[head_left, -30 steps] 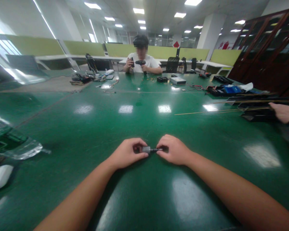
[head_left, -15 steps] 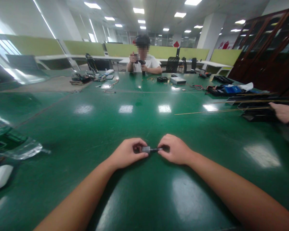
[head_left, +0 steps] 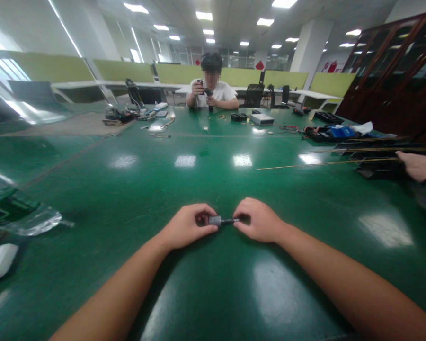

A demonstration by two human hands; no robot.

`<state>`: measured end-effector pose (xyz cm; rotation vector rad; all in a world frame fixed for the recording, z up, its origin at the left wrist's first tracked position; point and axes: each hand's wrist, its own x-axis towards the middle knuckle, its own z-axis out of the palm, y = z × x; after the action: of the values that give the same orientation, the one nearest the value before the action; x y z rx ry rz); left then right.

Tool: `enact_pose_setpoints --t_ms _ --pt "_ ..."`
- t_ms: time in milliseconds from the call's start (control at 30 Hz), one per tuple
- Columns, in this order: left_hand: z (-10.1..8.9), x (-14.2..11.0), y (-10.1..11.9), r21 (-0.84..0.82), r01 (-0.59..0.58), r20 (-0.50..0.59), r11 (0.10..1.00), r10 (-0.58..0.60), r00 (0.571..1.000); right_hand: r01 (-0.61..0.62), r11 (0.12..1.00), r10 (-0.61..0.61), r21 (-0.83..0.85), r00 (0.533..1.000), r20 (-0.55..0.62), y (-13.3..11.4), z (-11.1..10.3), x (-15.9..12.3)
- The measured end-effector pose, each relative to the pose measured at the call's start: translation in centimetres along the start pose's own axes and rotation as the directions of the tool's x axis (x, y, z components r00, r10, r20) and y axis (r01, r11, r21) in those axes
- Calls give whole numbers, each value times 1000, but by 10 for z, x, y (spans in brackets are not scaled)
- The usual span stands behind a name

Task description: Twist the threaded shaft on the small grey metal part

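Observation:
A small grey cylinder with a thin dark shaft [head_left: 215, 221] lies level between my two hands, just at the green tabletop; its exact kind is too small to tell. My left hand [head_left: 190, 226] pinches the thick grey end between thumb and fingers. At the opposite end, my right hand [head_left: 257, 220] has thumb and fingertips closed on the shaft's bright tip. The fingers partly cover both ends of the piece.
A clear plastic bottle [head_left: 24, 213] lies left, above a white object [head_left: 0, 263]. At right, another person's hand [head_left: 419, 166] touches long thin rods [head_left: 312, 164] over black trays. Across the green table [head_left: 163, 175] sits a person [head_left: 213, 92] holding a dark tool, near electronics and boxes.
My hands and the grey piece stay practically still. Across the table, the person's head and raised hand have shifted slightly.

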<state>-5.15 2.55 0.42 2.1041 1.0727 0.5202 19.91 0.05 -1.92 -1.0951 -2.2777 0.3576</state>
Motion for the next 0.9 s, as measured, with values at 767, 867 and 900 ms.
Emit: enact_pose_setpoints --t_ms 767,867,900 --pt "-3 2 -7 52 -166 15 985 166 986 -4 1000 4 -8 1000 -22 1 -3 0" --pt "-2 2 -6 50 -158 19 986 157 987 1 1000 -1 -7 999 -44 2 -2 0" --pt "-2 2 -5 51 -153 15 987 153 988 5 1000 -5 -6 998 -55 2 -2 -1"
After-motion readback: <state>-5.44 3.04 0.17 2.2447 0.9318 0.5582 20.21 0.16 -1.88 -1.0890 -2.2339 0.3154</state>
